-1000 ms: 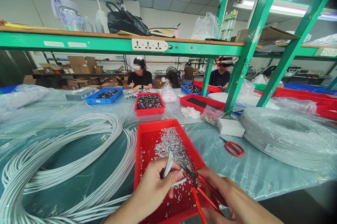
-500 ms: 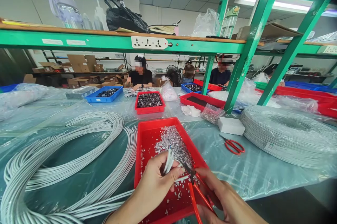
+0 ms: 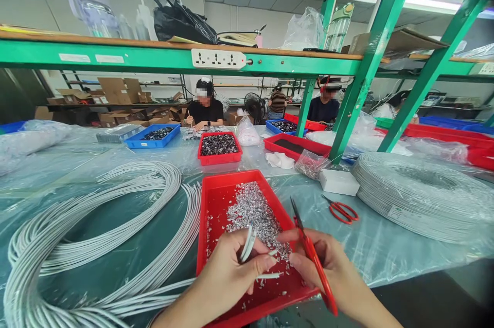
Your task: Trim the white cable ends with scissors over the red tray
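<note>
Cables point(image 3: 247, 248) partly behind left hand point(image 3: 231, 269)

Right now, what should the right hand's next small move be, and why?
Probably pinch the thin white cable end protruding from the left hand: the right hand has its thumb and forefinger apart beside it, while the red-handled, dark-bladed cutting tool it holds points away.

No readable text, labels point(image 3: 109, 59) on the green beam point(image 3: 162, 62) too small
</note>
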{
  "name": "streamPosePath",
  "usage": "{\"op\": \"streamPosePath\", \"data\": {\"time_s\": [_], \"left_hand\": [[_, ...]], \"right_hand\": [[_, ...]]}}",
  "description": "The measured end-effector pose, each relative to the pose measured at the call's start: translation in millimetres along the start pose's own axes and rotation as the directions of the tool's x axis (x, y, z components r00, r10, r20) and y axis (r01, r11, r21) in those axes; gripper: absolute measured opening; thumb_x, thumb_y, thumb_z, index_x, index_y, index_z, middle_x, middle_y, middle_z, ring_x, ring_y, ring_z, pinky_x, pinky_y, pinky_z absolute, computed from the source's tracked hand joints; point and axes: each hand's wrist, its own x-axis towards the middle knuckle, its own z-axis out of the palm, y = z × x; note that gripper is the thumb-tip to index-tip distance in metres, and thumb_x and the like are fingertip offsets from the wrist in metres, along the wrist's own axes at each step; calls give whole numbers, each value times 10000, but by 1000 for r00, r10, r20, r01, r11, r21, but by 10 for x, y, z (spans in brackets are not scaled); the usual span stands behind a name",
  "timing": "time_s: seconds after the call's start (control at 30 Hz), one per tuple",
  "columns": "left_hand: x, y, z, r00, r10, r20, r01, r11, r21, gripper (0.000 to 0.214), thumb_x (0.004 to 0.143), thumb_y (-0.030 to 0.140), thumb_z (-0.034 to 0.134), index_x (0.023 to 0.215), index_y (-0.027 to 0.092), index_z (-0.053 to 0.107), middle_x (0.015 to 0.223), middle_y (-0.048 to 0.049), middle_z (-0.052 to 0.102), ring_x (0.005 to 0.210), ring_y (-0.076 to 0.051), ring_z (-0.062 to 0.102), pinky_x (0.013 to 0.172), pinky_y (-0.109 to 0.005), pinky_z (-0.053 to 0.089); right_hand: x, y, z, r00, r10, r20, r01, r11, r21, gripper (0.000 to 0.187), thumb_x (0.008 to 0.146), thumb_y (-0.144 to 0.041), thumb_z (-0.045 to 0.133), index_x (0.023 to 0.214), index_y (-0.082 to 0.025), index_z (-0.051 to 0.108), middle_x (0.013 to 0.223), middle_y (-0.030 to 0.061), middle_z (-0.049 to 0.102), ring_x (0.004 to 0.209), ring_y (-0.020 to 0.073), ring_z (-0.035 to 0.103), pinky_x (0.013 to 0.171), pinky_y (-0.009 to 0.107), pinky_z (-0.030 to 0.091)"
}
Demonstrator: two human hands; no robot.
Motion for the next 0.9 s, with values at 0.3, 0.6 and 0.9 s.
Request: {"op": "streamPosePath", "data": {"time_s": [0.3,0.6,0.9], "left_hand": [[-16,-30,6,994,25,110,-11,992,-125,248,735,380,629,699,146,557,508,61,457,345,-34,397,351,-144,266],[25,-12,-31,971,-39,238,87,977,-193,410,722,528,581,643,128,535,513,26,510,288,-23,397,297,-139,221],[25,-53,-50,946,-48,321,141,951,-274,409,737,518,574,664,116,554,500,30,507,275,-16,398,274,-126,193]], "right_hand": [[52,196,118,989,60,133,-116,874,471,276,731,-371,668,605,-163,538,340,-122,272,338,35,169,391,206,158],[5,81,76,980,-178,92,180,983,-16,212,760,-337,632,841,-142,634,507,-53,425,421,68,327,402,207,232],[117,177,175,961,-268,-69,273,958,83,118,619,-194,748,608,-174,632,495,-4,616,450,117,519,446,201,365]]}}
